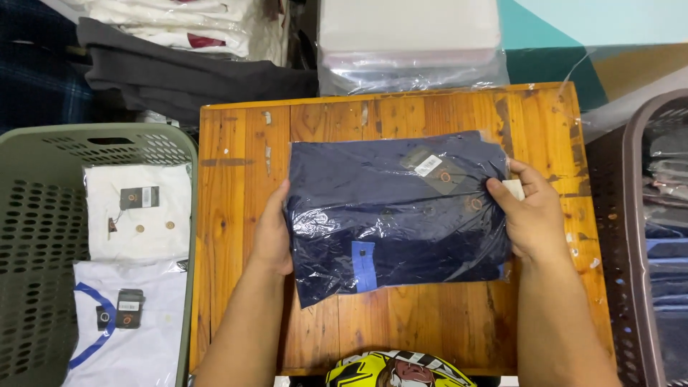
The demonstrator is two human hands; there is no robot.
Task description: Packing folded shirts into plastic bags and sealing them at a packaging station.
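While lying flat near the middle of the worn orange-brown wooden desk point(236, 215), resting inside a clear, crinkled plastic bag, the folded navy-blue garment point(390, 215) being gripped at both short edges. Left hand point(272, 233) pressing against the bag's left edge, thumb lying on top and fingers tucked out of sight underneath, so clamping on the packet as far as can be told. Right hand point(534, 215) clasping the right edge, thumb lying over the plastic, fingers curling together round the side and also pinching a small pale tag or sticker point(514, 189) at the bag's upper right corner. Showing through the plastic: a dark cardboard hang tag with a white label point(433, 170) near the garment's top, and a bright blue rectangular patch point(363, 265) near its lower edge. Sitting just left of the desk, a sage-green perforated plastic laundry basket point(43, 215) holding a bagged cream-white buttoned garment point(140, 211) and, nearer the camera, a bagged white shirt with blue trim point(125, 333). Standing at the right, a brown-grey perforated plastic basket point(638, 229) containing more bagged blue clothing. Lying beyond the desk's far edge, a stack of clear plastic bags under a white slab point(408, 43) and a folded dark grey cloth point(179, 72). Poking in at the bottom edge, a yellow patterned helmet point(398, 369).
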